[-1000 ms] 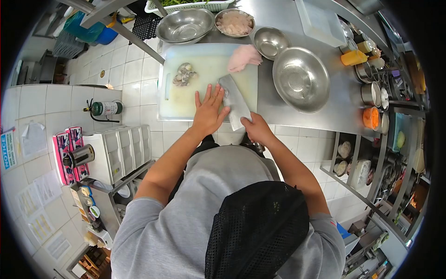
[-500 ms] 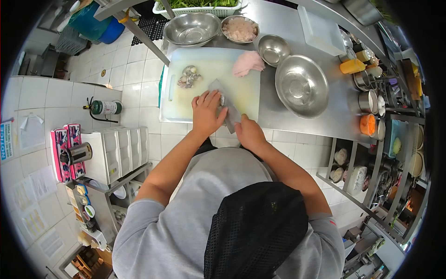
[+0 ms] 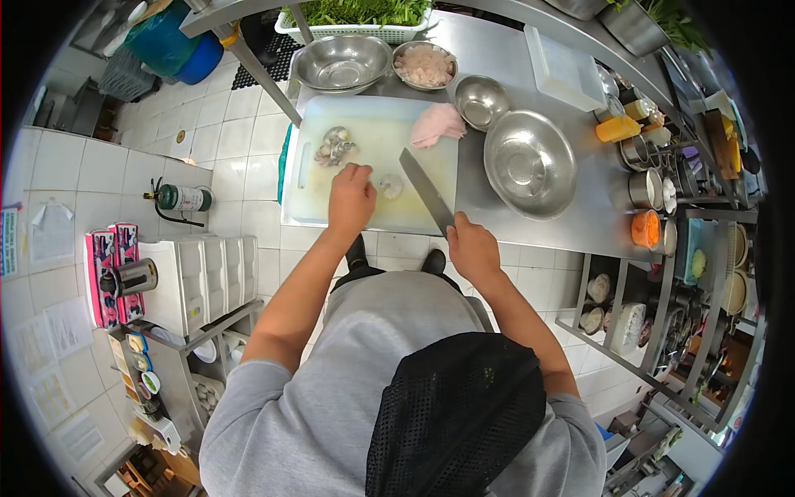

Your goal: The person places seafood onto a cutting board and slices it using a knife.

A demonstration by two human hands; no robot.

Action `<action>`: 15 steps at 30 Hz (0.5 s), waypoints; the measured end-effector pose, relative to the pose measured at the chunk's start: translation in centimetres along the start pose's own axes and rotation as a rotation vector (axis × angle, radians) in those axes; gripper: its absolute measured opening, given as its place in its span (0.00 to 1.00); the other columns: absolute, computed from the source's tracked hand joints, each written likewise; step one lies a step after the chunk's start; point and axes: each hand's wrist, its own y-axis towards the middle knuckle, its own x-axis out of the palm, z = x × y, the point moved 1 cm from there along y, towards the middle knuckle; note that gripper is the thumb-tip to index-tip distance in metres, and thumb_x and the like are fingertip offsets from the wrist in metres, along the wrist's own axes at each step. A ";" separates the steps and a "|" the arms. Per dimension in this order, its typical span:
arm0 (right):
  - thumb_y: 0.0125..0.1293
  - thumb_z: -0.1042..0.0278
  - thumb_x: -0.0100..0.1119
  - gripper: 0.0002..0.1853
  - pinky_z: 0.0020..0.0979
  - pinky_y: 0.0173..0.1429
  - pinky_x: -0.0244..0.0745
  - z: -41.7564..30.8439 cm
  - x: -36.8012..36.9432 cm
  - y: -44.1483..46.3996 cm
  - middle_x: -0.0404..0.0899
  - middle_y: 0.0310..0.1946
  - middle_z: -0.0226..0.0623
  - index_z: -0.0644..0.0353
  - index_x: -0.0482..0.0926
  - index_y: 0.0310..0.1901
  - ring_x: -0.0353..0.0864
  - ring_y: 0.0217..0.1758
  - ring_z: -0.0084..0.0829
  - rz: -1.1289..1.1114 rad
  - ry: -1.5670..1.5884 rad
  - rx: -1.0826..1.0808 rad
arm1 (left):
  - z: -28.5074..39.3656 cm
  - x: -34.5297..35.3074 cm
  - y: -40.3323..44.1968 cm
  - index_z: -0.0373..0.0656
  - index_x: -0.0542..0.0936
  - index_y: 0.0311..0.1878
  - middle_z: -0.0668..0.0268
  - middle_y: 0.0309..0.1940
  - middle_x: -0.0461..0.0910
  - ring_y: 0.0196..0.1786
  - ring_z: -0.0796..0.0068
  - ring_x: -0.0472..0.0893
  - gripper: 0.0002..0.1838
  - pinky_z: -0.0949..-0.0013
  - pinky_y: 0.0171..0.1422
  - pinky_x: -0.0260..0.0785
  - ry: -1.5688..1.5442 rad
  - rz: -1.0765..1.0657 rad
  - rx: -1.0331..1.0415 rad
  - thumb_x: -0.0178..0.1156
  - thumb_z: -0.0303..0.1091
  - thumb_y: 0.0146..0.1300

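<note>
Pale translucent morsel (image 3: pixel 390 185) lies newly uncovered, seemingly flattened; my left hand (image 3: pixel 353 200) shows unclear grip, right hand (image 3: pixel 473 246) clasps steel cleaver (image 3: pixel 428 193).

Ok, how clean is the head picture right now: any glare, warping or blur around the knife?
Head view: strong fisheye bending, with black corners; head view: bright sheen on the steel table and highlights in the large bowl; head view: the knife reads fairly crisp, but the pale piece has low contrast against the cutting board.
</note>
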 end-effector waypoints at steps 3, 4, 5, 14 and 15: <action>0.83 0.63 0.58 0.13 0.62 0.50 0.84 0.7 0.6 0.1 0.90 0.35 0.59 0.67 0.77 0.53 0.91 0.41 0.62 -0.099 -0.057 0.042 | 0.7 0.6 -0.2 0.35 0.86 0.50 0.50 0.45 0.84 0.43 0.45 0.86 0.13 0.47 0.51 0.81 -0.008 -0.199 0.239 0.70 0.23 0.63; 0.82 0.64 0.58 0.13 0.61 0.49 0.84 0.9 0.7 0.2 0.89 0.34 0.59 0.68 0.77 0.54 0.91 0.40 0.62 -0.096 -0.051 0.000 | 1.2 0.7 -0.3 0.35 0.87 0.49 0.51 0.46 0.84 0.45 0.45 0.86 0.12 0.46 0.52 0.80 -0.061 -0.234 0.133 0.70 0.23 0.62; 0.81 0.66 0.58 0.12 0.61 0.49 0.84 1.0 0.8 0.2 0.89 0.34 0.58 0.68 0.76 0.54 0.91 0.40 0.62 -0.093 -0.043 -0.037 | 1.6 0.7 -0.4 0.35 0.87 0.48 0.52 0.47 0.85 0.47 0.45 0.85 0.12 0.46 0.54 0.80 -0.116 -0.274 0.031 0.71 0.24 0.61; 0.74 0.73 0.60 0.10 0.59 0.46 0.85 -2.1 -2.3 0.3 0.89 0.33 0.54 0.67 0.75 0.52 0.91 0.38 0.58 -0.114 -0.125 -0.159 | 1.3 2.7 -0.2 0.38 0.84 0.47 0.57 0.47 0.84 0.53 0.47 0.81 0.13 0.48 0.60 0.75 0.074 -0.217 0.267 0.70 0.27 0.59; 0.74 0.73 0.60 0.10 0.59 0.46 0.85 -2.4 -1.9 0.5 0.89 0.33 0.54 0.67 0.75 0.52 0.91 0.38 0.58 -0.118 -0.125 -0.161 | 1.3 3.1 -0.4 0.38 0.84 0.47 0.57 0.47 0.84 0.53 0.47 0.81 0.13 0.48 0.60 0.75 0.075 -0.217 0.262 0.70 0.27 0.59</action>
